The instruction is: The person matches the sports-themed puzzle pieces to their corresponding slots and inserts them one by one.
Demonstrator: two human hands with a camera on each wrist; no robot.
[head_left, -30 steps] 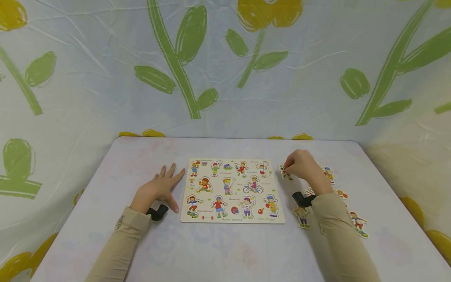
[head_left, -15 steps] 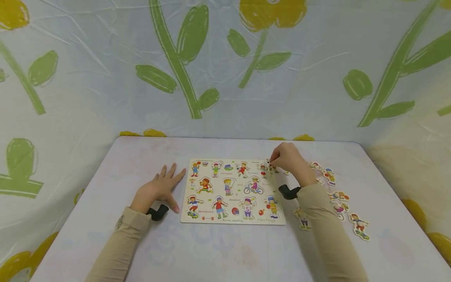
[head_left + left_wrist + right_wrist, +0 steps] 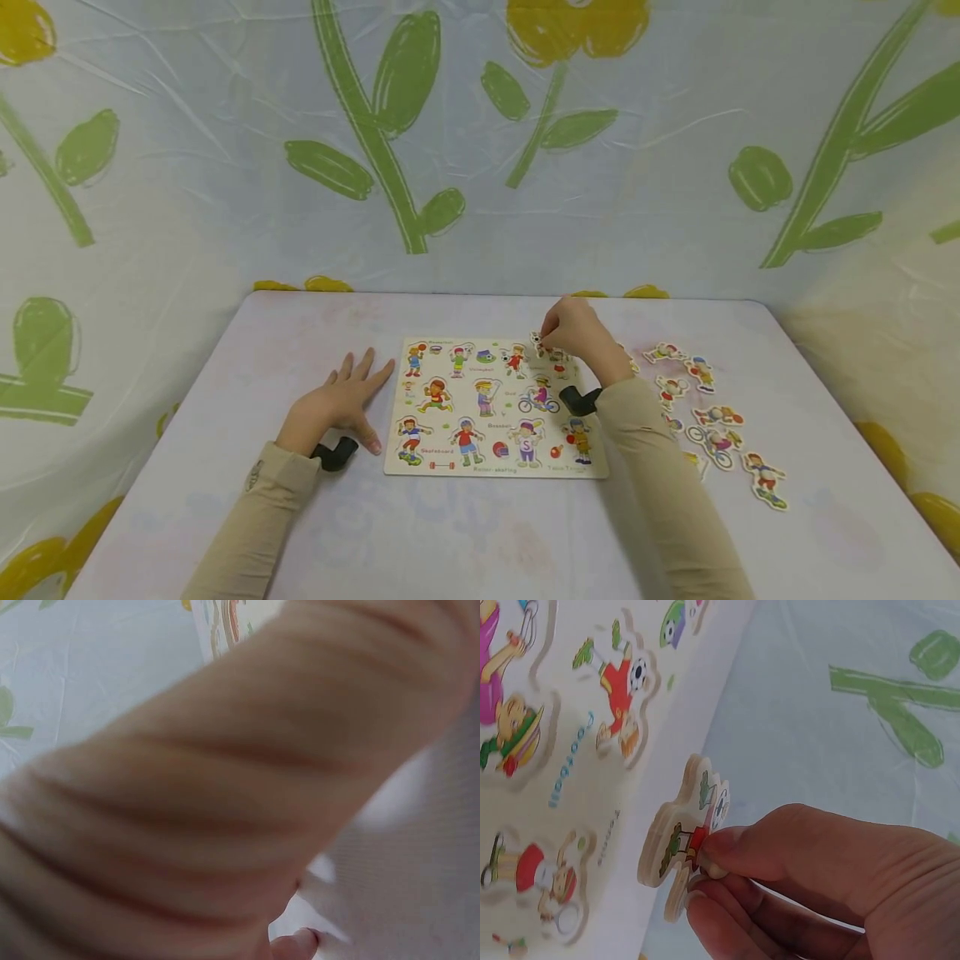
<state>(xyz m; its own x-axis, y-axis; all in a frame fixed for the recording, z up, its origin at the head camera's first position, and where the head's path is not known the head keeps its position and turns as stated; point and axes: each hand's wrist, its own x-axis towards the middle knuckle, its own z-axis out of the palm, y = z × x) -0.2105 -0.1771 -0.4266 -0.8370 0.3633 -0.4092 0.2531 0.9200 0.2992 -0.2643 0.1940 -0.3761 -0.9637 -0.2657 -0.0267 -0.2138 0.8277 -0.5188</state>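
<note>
My right hand (image 3: 581, 333) is over the top right part of the wooden puzzle board (image 3: 461, 402). In the right wrist view its thumb and fingers pinch a puzzle piece (image 3: 664, 840), a football player with a black and white ball, held tilted above the board. A matching football player picture (image 3: 619, 682) shows in a recess of the board, a short way from the piece. My left hand (image 3: 333, 404) rests on the table beside the board's left edge, fingers spread, holding nothing. A blurred wrist fills most of the left wrist view.
Several loose puzzle pieces lie right of the board, among them a skateboarder (image 3: 765, 481), a cyclist (image 3: 716, 446) and a child in blue (image 3: 701, 374). My right forearm (image 3: 660, 467) covers part of that area. A flowered cloth (image 3: 600, 225) stands behind the table (image 3: 450, 542).
My right hand has picked the football player piece up from the table right of the board and carried it left over the board's top right. The left hand has stayed in place.
</note>
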